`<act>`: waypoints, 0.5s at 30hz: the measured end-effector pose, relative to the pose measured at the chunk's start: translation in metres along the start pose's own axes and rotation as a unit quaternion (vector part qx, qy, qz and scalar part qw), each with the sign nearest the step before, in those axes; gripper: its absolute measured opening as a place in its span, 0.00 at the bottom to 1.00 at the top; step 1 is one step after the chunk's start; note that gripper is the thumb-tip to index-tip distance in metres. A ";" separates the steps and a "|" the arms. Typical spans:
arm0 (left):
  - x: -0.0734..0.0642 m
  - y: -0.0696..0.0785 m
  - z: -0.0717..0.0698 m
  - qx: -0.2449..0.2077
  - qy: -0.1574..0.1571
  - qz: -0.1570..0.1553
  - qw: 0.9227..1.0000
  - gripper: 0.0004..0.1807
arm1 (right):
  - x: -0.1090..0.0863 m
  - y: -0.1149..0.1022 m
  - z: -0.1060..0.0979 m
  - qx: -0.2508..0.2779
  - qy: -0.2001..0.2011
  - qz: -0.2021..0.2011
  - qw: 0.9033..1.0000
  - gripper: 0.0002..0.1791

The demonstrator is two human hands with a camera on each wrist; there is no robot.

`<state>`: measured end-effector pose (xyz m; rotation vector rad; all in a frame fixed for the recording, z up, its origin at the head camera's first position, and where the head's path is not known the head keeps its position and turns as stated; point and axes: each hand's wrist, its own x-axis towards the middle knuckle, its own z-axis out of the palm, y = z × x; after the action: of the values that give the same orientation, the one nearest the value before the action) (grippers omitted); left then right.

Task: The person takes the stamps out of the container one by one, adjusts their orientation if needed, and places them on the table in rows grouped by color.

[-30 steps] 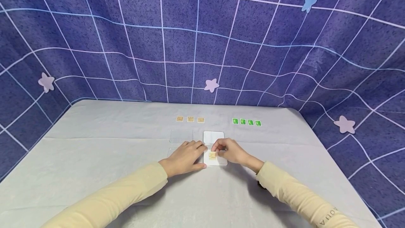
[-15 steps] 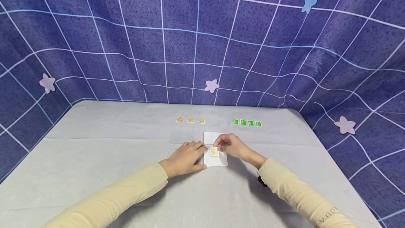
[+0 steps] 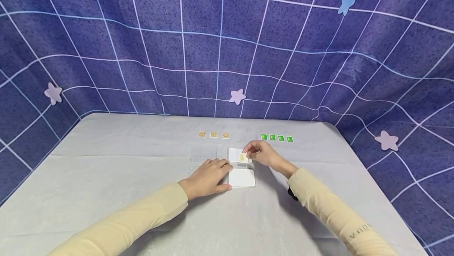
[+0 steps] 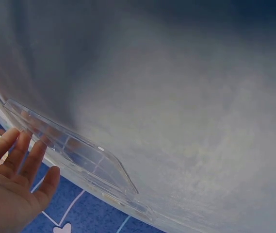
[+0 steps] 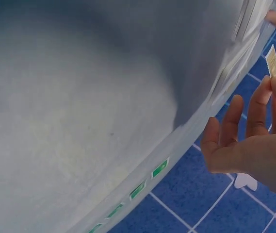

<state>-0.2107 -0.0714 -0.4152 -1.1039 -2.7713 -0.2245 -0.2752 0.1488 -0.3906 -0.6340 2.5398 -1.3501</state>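
Observation:
My right hand [image 3: 264,154] pinches a small tan postage stamp [image 3: 242,158] between thumb and fingertip, over the front part of the far white tray [image 3: 234,152]. The stamp's serrated edge shows in the right wrist view, raised above the table. My left hand [image 3: 208,175] rests at the left edge of the near white tray [image 3: 242,178], thumb and fingertips at its rim. Partly under that hand lies a clear plastic panel [image 4: 87,150], seen best in the left wrist view. The near tray's white surface is bare.
Another clear panel [image 3: 203,153] lies left of the far tray. At the back stand three tan stamps [image 3: 214,134] in a row, with a row of several green stamps [image 3: 276,137] to their right. A blue gridded curtain [image 3: 227,51] hangs behind the grey tablecloth [image 3: 106,161].
The tan stamp, lying over the near tray earlier, has been lifted and carried away from me to the far tray by my right hand. My left hand has stayed put.

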 end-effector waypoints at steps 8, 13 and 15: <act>0.000 0.000 0.000 0.000 -0.005 -0.003 1.000 0.31 | 0.015 0.003 -0.006 0.003 0.020 0.015 1.000 0.08; 0.001 0.000 0.000 -0.006 -0.006 -0.005 1.000 0.30 | 0.014 -0.020 -0.010 0.009 0.019 0.009 1.000 0.09; 0.001 0.000 0.000 -0.006 -0.006 -0.005 1.000 0.30 | 0.016 -0.024 -0.011 0.012 0.016 0.014 1.000 0.10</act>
<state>-0.2116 -0.0711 -0.4150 -1.0984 -2.7901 -0.2352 -0.2869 0.1380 -0.3640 -0.5758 2.5439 -1.3887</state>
